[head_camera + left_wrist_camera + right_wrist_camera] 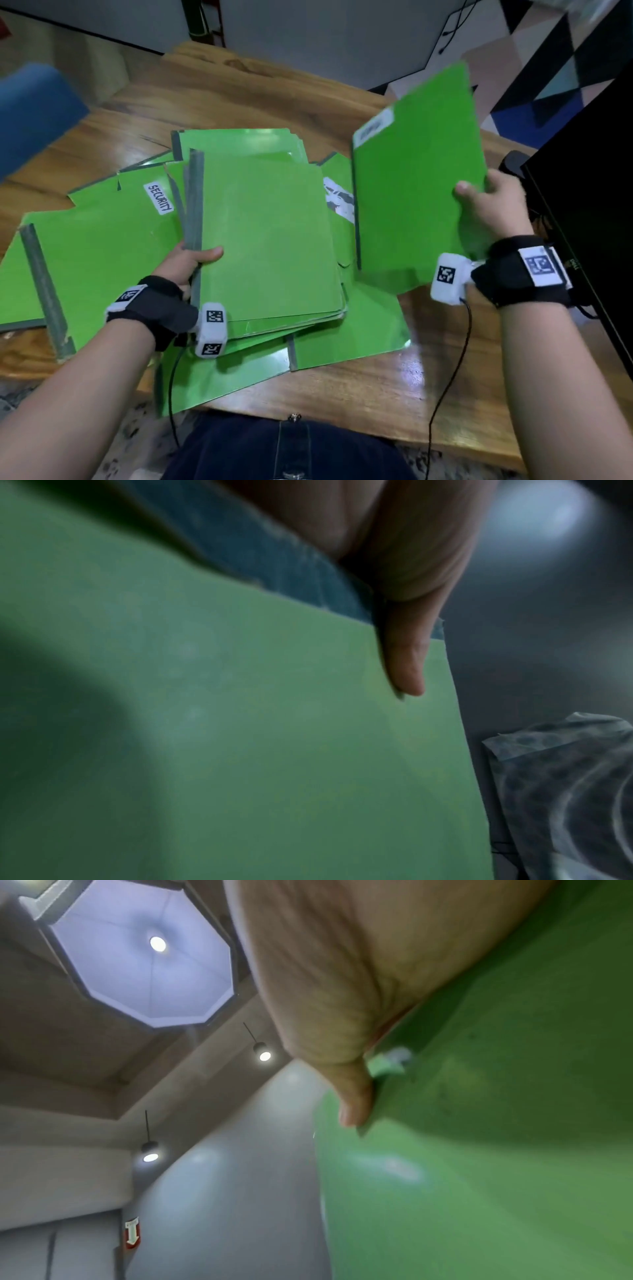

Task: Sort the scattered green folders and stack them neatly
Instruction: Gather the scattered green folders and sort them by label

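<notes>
The person's left hand [186, 262] is gripping a small bundle of glossy green card folders with grey taped spines [270, 240] by its spine edge, thumb lying across the top cover and the other fingers tucked underneath, out of sight. In the left wrist view the thumb [405, 653] is pressing flat on the green cover just below the grey spine tape. The bundle is sitting tilted on top of the scattered pile, its lower corners fanning out slightly.

The right hand [489, 209] is holding a single green folder with a white label near its top corner [418, 192] lifted clear of the pile and tilted up toward the camera, thumb on the front cover at the right edge, fingers hidden behind it (the label's text is too blurred to read). The right wrist view is showing the thumb [352, 1102] pinching that folder's edge.

More loose green folders are lying spread over the brown wooden table [376, 394], among them one with a white label reading SECURITY [113, 219] at the left and one overhanging the near edge [219, 380]. A black monitor [589, 212] is standing at the right.
</notes>
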